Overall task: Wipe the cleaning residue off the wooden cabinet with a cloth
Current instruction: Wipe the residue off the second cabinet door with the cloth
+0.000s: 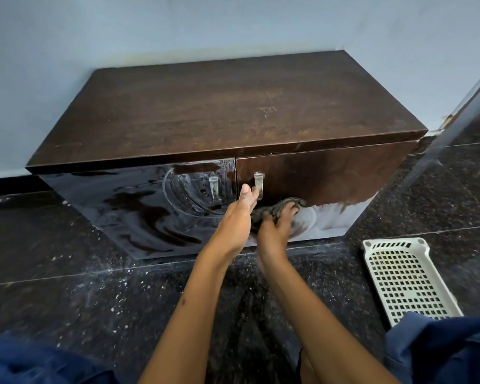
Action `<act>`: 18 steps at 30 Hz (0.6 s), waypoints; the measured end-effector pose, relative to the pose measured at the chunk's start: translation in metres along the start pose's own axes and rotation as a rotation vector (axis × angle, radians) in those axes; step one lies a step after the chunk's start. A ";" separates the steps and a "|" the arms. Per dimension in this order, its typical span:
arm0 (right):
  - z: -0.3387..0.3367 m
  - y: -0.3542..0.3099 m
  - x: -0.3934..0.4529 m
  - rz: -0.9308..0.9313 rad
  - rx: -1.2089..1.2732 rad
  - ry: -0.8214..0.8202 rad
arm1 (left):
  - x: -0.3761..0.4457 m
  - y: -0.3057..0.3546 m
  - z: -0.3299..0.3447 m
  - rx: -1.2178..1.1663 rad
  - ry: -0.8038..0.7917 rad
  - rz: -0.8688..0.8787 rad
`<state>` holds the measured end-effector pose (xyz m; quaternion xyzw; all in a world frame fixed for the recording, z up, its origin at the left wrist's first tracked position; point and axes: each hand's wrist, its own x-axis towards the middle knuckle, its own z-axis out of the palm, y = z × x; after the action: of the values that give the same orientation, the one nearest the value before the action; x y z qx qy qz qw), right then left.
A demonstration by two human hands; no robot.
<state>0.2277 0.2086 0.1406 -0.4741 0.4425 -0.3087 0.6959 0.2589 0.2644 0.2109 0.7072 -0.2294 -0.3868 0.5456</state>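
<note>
A low dark wooden cabinet (227, 112) stands against the blue wall, with two front doors and two small metal handles. The left door (139, 206) is smeared with whitish soapy swirls. On the right door (330, 176) the upper part is bare wood and a white residue band runs along the bottom right. My right hand (277, 228) presses a grey cloth (277, 207) against the lower part of the right door. My left hand (239, 214) is held edge-on with straight fingers at the seam between the doors, just below the right handle (258, 182).
A white perforated plastic basket (405, 281) lies on the dark speckled stone floor (94, 300) to the right. A glass or metal panel edge (455, 120) slants down at far right. My blue-clad knees fill the bottom corners.
</note>
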 end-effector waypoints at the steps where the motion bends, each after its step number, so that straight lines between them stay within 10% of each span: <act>1: 0.007 0.000 -0.004 0.002 0.025 -0.041 | -0.002 -0.001 0.001 -0.004 0.000 0.006; 18: 0.022 0.024 -0.023 -0.094 -0.141 -0.194 | 0.006 0.010 -0.017 0.085 -0.067 -0.055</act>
<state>0.2382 0.2456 0.1288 -0.5697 0.3708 -0.2619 0.6851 0.2770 0.2675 0.2206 0.7226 -0.2442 -0.4149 0.4960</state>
